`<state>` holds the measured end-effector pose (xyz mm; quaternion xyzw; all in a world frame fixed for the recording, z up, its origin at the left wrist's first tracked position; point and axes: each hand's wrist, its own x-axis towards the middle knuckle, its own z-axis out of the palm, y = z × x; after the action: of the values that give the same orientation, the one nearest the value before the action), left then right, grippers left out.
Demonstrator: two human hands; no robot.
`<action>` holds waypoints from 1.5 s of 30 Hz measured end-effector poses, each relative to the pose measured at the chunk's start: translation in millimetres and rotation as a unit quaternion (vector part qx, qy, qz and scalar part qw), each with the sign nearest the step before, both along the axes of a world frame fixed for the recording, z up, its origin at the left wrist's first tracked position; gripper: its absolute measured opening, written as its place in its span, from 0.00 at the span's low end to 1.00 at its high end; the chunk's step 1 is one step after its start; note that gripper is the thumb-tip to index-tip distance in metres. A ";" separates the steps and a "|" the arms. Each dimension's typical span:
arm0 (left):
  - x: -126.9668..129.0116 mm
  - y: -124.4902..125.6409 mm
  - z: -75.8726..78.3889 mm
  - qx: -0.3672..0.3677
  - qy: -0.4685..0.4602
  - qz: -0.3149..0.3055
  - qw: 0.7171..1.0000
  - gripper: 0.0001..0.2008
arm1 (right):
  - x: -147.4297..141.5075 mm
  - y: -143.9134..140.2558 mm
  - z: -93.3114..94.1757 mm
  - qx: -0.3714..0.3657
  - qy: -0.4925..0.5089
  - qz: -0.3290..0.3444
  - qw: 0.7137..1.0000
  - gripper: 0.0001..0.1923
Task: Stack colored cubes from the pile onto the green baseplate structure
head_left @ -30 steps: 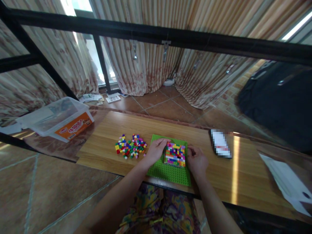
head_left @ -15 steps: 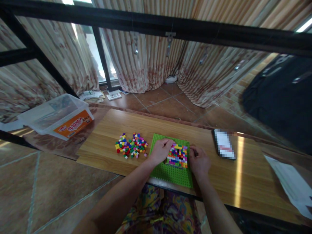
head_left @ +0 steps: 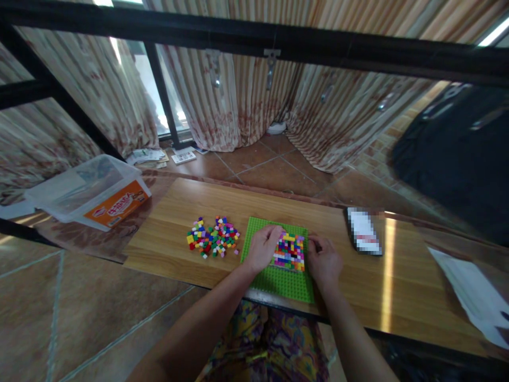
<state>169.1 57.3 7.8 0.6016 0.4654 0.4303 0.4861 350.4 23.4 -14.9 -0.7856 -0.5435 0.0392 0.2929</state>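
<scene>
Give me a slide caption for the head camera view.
Both hands flank a multicoloured brick block on a green baseplate.

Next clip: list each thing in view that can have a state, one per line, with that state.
Left hand: resting on the brick block's left edge.
Right hand: at the block's right edge, fingers curled.
Brick block: flat on the green plate.
Loose bricks: piled on the table.
Plastic box: lid on.
Phone: lying flat.
</scene>
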 end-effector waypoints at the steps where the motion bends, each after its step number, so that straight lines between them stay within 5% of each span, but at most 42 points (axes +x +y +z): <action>1: 0.5 -0.7 0.7 0.002 0.000 -0.001 1.000 0.17 | -0.4 0.0 -0.4 -0.002 0.002 -0.001 1.000 0.17; 8: 2.7 -1.9 1.2 -0.001 0.015 -0.006 1.000 0.11 | 4.8 0.5 1.9 0.070 0.146 -0.018 0.987 0.17; 12: 2.8 -1.8 -0.8 -0.001 0.016 -0.009 1.000 0.12 | -0.3 3.7 18.6 0.146 0.339 -0.025 0.929 0.22; 16: 1.6 -2.2 -0.3 0.007 0.022 -0.007 1.000 0.13 | -28.7 3.8 33.2 0.126 0.435 0.054 0.890 0.21; 21: 0.5 -2.8 2.8 0.028 0.029 -0.016 0.999 0.14 | -54.9 1.1 29.0 0.097 0.430 0.090 0.893 0.19; 37: 8.6 -1.2 -3.7 -0.004 0.004 0.006 1.000 0.14 | -50.1 2.2 23.9 0.038 0.374 0.094 0.922 0.17; 41: 3.6 -3.3 -1.0 0.027 0.025 -0.012 0.999 0.15 | -45.5 2.4 50.6 0.093 0.153 0.119 0.977 0.16; 43: 1.0 -4.1 0.6 0.030 0.032 -0.018 0.999 0.16 | -52.5 4.9 73.4 0.147 0.055 0.119 0.980 0.14; 45: 0.1 -4.4 2.0 0.008 0.027 -0.017 0.999 0.15 | -69.0 8.9 93.9 0.147 0.060 0.163 0.974 0.13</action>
<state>169.3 52.9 9.8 0.6246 0.4645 0.4100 0.4755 281.4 32.3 78.9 -0.6309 -0.6456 0.0532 0.4270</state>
